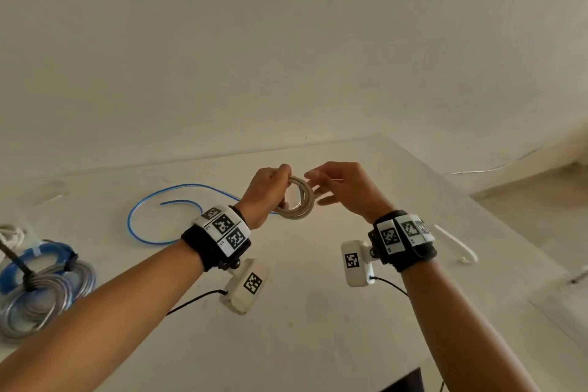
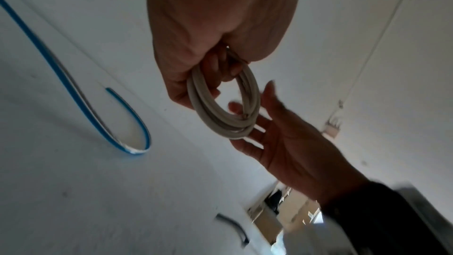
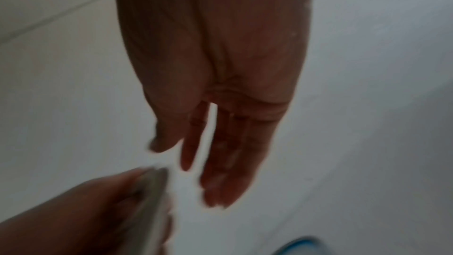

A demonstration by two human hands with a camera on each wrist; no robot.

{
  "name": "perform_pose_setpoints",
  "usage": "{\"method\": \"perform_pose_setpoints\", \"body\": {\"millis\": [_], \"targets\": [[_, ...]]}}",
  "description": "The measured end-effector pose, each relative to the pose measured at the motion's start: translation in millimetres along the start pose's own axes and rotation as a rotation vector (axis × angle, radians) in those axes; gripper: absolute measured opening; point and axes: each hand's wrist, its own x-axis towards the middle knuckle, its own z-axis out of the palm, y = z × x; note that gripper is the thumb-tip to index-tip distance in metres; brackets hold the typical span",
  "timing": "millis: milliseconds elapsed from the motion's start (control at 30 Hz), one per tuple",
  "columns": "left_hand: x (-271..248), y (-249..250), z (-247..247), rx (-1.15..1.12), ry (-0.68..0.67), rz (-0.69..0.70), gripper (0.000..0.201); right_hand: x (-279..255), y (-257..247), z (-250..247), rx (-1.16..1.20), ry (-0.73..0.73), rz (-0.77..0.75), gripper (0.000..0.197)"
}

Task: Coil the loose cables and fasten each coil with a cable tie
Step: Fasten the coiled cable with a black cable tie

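Left hand [image 1: 266, 192] gripping small round coil of beige cable [image 1: 299, 199], lifted above white bench [image 1: 318, 312], fingers curling through loops. Right hand [image 1: 342, 191] hovering just beside coil, fingers loosely spread, holding nothing.

Step, judging: coiling finished, fastening pending. Next move calling for white plastic cable tie [image 1: 455, 243], lying on bench to right.

Loose blue cable [image 1: 149, 216] waiting; tied blue and grey coils [image 1: 41, 283] lying at left.

Writing: none readable; wristbands showing only black-and-white square markers.
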Motion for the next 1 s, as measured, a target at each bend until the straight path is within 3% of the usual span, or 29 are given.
{"method": "perform_pose_setpoints", "body": {"millis": [100, 200, 300, 433, 533, 633, 833, 1000], "targets": [[-6, -10, 14, 0.024, -0.003, -0.007, 0.038, 14, 42, -42, -0.606, 0.102, 0.176, 0.027], [-9, -17, 16, 0.037, 0.006, -0.021, 0.042, 18, 67, -65, -1.026, 0.019, 0.377, 0.03], [-10, -22, 13, 0.024, 0.032, -0.023, 0.038, 18, 74, -70, -1.28, -0.031, 0.388, 0.026], [-10, -28, 12, 0.009, 0.005, -0.04, 0.037, 20, 85, -70, -1.364, -0.064, 0.427, 0.023], [-8, -31, 8, -0.012, -0.007, -0.066, 0.037, 24, 84, -69, -1.309, -0.066, 0.415, 0.02], [-2, -35, -4, -0.094, 0.042, -0.14, 0.036, 34, 56, -55, -1.132, 0.051, 0.26, 0.017], [4, -34, -41, -0.208, 0.236, -0.209, 0.031, 53, -35, 26, -0.098, 0.068, -0.101, 0.003], [2, -33, -91, -0.238, 0.437, -0.172, 0.027, 54, -73, 109, 0.363, -0.024, -0.181, 0.014]]}}
